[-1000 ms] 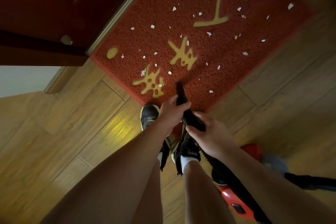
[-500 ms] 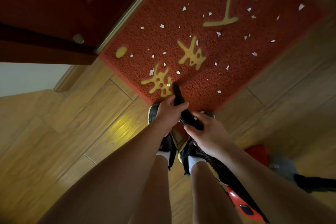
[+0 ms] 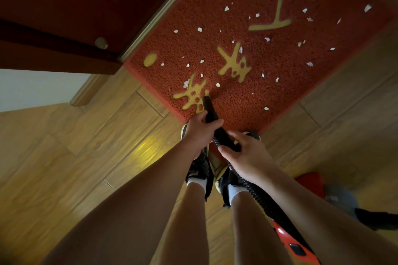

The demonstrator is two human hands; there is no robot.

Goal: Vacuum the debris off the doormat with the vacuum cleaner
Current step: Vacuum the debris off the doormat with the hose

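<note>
While both bare arms reach straight down from 6 o'clock toward the middle of the view, the left hand (image 3: 199, 133) sits ahead of the right hand (image 3: 245, 155) on the vacuum cleaner's black nozzle tube (image 3: 208, 106). Its fingers and thumb are wrapped closely round the tube from the 9 o'clock side, with the back of the hand turned up to the camera. Just behind it, toward 4 o'clock, the right hand closes round the spot where the rigid tube meets the ribbed hose (image 3: 258, 196), knuckles up and wrist bent slightly inward. Both grips are snug, with no gap showing.

From the hands the tube slants toward 11 o'clock. Its tip lies over the nearest yellow character (image 3: 191, 94) at the near corner of the red doormat (image 3: 280, 92); whether it presses into the pile I cannot tell. The doormat fills the view from 12 to 2 o'clock, and white paper scraps (image 3: 267, 39) are scattered across it, most of them beyond the tip and one close to the near edge at 1 o'clock of the hands.

The hose runs back toward 5 o'clock to the red vacuum body (image 3: 288, 241). Dark sneakers (image 3: 200, 168) stand under the hands at the doormat's corner, on the wooden floor (image 3: 86, 157). A dark red door (image 3: 53, 6) occupies 10 o'clock.
</note>
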